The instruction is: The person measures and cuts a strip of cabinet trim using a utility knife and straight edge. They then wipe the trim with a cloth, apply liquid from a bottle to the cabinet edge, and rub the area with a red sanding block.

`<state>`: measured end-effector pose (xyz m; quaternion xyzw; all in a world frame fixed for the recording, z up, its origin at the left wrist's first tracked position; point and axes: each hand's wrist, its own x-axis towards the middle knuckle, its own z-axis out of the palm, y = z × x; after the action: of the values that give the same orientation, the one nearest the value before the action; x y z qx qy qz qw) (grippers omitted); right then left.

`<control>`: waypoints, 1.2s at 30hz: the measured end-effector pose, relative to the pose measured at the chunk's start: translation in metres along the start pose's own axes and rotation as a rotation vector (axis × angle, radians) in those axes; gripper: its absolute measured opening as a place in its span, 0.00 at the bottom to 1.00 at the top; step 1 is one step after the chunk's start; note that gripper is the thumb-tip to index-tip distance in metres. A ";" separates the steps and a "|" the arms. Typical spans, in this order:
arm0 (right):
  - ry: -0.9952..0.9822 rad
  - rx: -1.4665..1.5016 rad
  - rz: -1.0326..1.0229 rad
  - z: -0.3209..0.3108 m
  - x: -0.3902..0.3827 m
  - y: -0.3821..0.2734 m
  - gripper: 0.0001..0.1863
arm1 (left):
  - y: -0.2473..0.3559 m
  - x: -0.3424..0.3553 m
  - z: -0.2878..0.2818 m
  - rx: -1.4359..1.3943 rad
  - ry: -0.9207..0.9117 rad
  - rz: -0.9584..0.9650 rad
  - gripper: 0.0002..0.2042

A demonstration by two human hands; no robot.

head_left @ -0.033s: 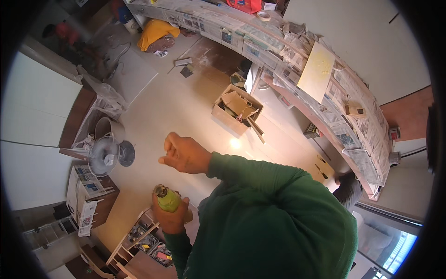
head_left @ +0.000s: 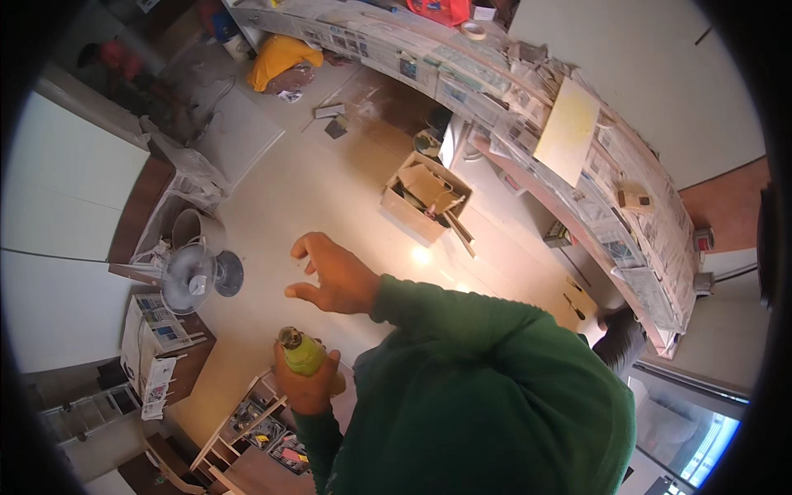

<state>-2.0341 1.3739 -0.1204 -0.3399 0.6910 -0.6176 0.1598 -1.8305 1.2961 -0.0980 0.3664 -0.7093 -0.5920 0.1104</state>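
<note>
My left hand (head_left: 307, 386) is wrapped around a yellow-green hand-held power tool (head_left: 301, 351), its dark metal tip pointing up and away from me. My right hand (head_left: 332, 279) hovers just above and beyond the tool with its fingers spread and nothing in it. It does not touch the tool. Both arms are in green sleeves (head_left: 487, 388), which fill the lower right of the view.
Far below on the pale floor are an open cardboard box (head_left: 425, 198) of scraps, a small standing fan (head_left: 191, 279) and a wooden crate of tools (head_left: 260, 425). A long counter covered in newspaper (head_left: 627, 198) curves along the right. A yellow bundle (head_left: 279, 56) lies at the back.
My right hand has gone from a closed fist to spread fingers. My left hand still holds the tool in about the same place.
</note>
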 end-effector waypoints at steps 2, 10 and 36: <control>-0.003 0.085 -0.027 -0.001 0.009 -0.017 0.11 | -0.001 0.030 -0.014 0.056 -0.053 0.064 0.28; -0.265 0.016 -0.516 0.035 0.079 0.000 0.08 | 0.003 0.133 -0.067 -0.168 -0.365 -0.044 0.31; -0.140 -0.638 -0.410 0.187 0.250 0.061 0.14 | -0.021 0.256 -0.234 -0.161 -0.350 0.487 0.32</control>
<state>-2.1105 1.0678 -0.1645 -0.5449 0.7536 -0.3661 -0.0340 -1.8652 0.9518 -0.1237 0.0683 -0.7352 -0.6566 0.1537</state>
